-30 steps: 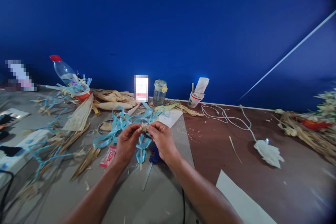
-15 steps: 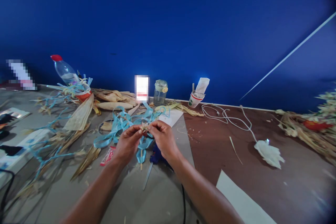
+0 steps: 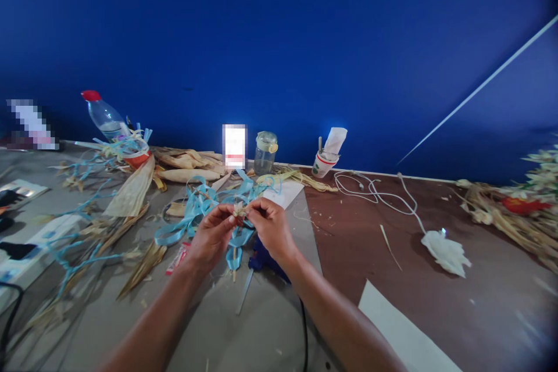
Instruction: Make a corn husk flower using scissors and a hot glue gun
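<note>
Between my two hands is a small pale flower [image 3: 239, 210] that looks made of dried husk. My left hand [image 3: 214, 233] pinches it from the left with thumb and fingers. From the right, my right hand [image 3: 271, 226] grips its edge between thumb and fingertips. Behind and under the hands lies a tangle of light blue ribbon [image 3: 192, 209], and a strip of it runs down below the fingers with a thin stick [image 3: 235, 267]. A dark blue glue gun [image 3: 260, 257], partly hidden by my right wrist, rests on the table with a translucent glue stick [image 3: 244, 292] near it.
Dried husks [image 3: 192, 163] lie along the blue wall, by a clear jar [image 3: 265, 154] and a paper cup [image 3: 325, 164]. Blue-wrapped stems [image 3: 74, 264] and a white power strip [image 3: 56, 229] are at left. A white cable [image 3: 403, 203] and paper [image 3: 401, 331] are at right.
The flower shows slightly higher and more fully between my fingertips. Both hands keep their pinch in nearly the same place, and the view has shifted slightly.
</note>
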The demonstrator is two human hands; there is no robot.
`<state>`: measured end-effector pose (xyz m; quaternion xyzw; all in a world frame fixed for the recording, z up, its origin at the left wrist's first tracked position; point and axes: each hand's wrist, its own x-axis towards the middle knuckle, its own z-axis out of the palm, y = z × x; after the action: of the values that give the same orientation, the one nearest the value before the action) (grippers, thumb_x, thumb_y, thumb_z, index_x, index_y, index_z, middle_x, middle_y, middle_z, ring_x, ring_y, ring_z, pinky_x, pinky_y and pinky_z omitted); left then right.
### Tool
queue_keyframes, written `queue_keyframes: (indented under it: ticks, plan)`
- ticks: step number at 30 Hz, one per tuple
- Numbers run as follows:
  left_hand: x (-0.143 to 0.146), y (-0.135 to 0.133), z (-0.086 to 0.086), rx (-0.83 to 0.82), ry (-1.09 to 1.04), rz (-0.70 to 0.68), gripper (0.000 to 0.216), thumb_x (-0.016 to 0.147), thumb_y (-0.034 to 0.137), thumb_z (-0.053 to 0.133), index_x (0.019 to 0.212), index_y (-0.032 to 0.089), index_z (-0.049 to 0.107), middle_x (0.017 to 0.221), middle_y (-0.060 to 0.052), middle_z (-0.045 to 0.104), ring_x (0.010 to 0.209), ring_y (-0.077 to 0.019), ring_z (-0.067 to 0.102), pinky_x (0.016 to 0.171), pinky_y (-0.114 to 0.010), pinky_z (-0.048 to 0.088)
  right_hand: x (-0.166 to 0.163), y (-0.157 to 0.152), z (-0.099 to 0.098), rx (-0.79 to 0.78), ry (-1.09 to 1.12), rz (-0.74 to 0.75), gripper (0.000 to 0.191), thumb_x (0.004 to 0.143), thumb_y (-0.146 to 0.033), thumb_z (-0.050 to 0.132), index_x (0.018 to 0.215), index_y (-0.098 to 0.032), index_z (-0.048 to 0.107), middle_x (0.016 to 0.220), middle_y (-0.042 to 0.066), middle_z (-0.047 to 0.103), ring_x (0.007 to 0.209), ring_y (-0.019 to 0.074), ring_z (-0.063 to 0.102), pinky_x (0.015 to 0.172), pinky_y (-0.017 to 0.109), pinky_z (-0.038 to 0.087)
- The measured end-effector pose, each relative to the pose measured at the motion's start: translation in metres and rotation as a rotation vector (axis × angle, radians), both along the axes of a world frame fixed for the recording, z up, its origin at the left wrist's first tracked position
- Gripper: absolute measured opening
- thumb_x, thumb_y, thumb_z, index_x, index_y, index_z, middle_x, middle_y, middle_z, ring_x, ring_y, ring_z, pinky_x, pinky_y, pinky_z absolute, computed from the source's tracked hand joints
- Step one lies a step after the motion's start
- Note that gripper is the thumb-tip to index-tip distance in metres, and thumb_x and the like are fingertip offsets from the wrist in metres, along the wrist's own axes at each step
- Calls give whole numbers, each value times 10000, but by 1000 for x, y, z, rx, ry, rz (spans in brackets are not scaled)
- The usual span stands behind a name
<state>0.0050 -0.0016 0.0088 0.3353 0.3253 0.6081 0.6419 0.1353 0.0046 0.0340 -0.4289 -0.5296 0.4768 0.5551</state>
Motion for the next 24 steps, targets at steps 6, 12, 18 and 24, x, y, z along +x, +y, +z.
queue_keyframes:
  ticks: [6, 12, 18, 24]
  plan:
    - [1, 2, -2, 8, -9, -23, 255, 583, 243, 841, 790, 176, 709, 733, -11, 670, 683, -126, 594, 718, -267, 454, 0, 1, 0, -48, 40, 24, 98, 680, -234, 554, 604, -180, 584, 609, -24, 550, 600, 115, 480, 592, 228, 394]
    - [0, 2, -9, -9, 47, -32, 225, 596, 276, 833, 764, 167, 729, 726, -29, 684, 693, -145, 605, 743, -290, 465, 2, 0, 4, -76, 38, 40, 112, 678, -249, 568, 592, -179, 583, 605, -21, 564, 608, 121, 502, 605, 233, 416]
    - [-3, 2, -11, -38, 37, -145, 232, 619, 283, 823, 809, 174, 746, 766, -43, 706, 720, -156, 624, 769, -306, 464, 3, 1, 2, -58, 22, 43, 121, 692, -255, 576, 601, -178, 596, 608, -23, 560, 591, 112, 495, 588, 228, 411]
    - [-7, 4, -12, -79, -18, -223, 235, 582, 273, 847, 762, 169, 737, 760, -39, 704, 722, -152, 629, 773, -306, 476, 4, 1, 2, -73, 43, 101, 94, 687, -240, 559, 626, -177, 594, 602, -26, 556, 564, 111, 502, 540, 220, 425]
